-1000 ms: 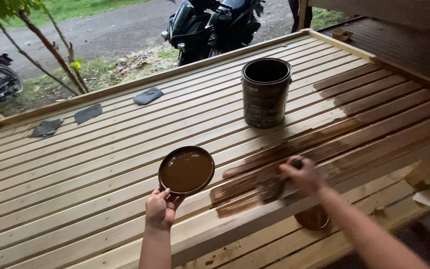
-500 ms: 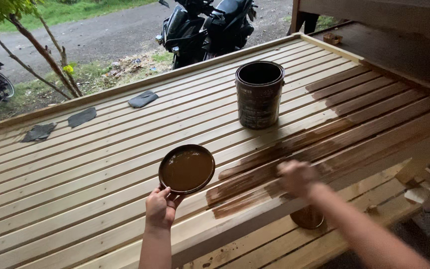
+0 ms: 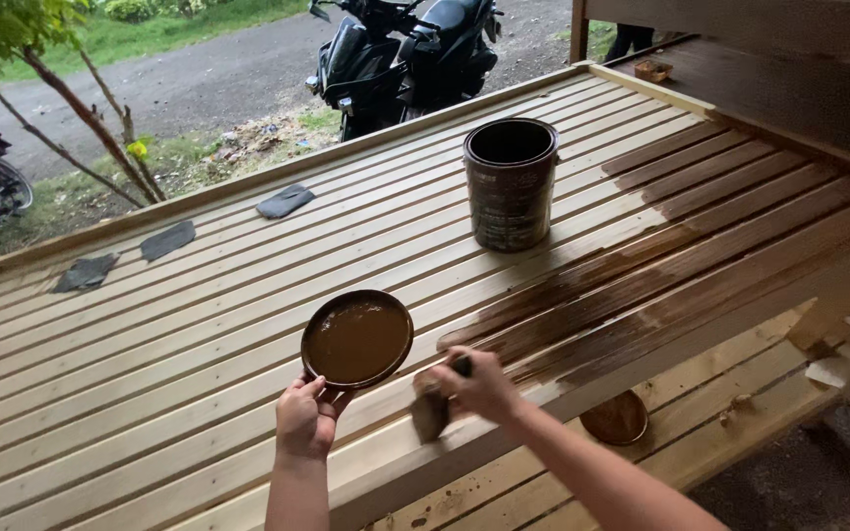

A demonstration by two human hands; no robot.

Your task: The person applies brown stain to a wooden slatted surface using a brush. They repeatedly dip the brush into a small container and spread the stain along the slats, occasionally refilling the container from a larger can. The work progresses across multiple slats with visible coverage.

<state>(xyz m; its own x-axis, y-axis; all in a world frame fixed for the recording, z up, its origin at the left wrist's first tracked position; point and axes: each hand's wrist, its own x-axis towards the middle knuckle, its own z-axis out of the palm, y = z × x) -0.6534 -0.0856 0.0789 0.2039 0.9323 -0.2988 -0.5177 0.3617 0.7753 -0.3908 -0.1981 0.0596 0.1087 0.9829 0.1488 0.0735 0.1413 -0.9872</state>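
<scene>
My left hand [image 3: 305, 418] grips the near rim of a round shallow dish [image 3: 357, 338] filled with brown stain, held just above the slatted wooden platform [image 3: 199, 324]. My right hand [image 3: 479, 383] is closed on a small paintbrush [image 3: 432, 408], its stained bristles pressed on the front slats right of the dish. The slats to the right are dark brown with wet stain [image 3: 661, 265]; those to the left are bare pale wood. A dark stain can [image 3: 510, 183] stands open and upright on the slats behind my right hand.
Three dark sandpaper pieces [image 3: 167, 239] lie near the platform's far edge. A round lid [image 3: 615, 417] rests on a lower shelf below the front edge. Parked motorbikes [image 3: 400, 59] stand beyond the platform, and a small tree [image 3: 61, 108] at the left.
My right hand has drawn the brush leftward along the front slats, ending beside the dish. The left hand and dish have stayed almost in place.
</scene>
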